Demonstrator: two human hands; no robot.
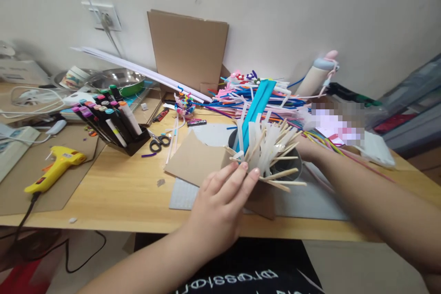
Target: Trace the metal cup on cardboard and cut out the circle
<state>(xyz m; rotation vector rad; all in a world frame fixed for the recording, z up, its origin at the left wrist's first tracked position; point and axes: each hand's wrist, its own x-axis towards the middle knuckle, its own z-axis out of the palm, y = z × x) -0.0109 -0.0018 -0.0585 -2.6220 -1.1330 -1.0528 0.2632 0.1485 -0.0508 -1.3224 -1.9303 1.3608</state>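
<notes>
A dark round container (291,172) holds wooden sticks (284,175), whitish translucent glue sticks (255,140) and a flat blue strip (259,105). My left hand (225,195) grips its near left side, fingers bent over the rim against the sticks and the thumb out of sight. At the far right side of the container is my right hand (305,149), its fingers hidden behind the sticks. A folded brown cardboard piece (196,158) lies left of the container, over a grey board (182,193).
Left of my hands are a marker holder (138,142), black scissors (159,142) and a yellow glue gun (55,170) with a cord. Colourful pipe cleaners (234,96) pile up behind. Cardboard sheets (188,48) lean on the wall; a pale bottle (315,76) stands at right.
</notes>
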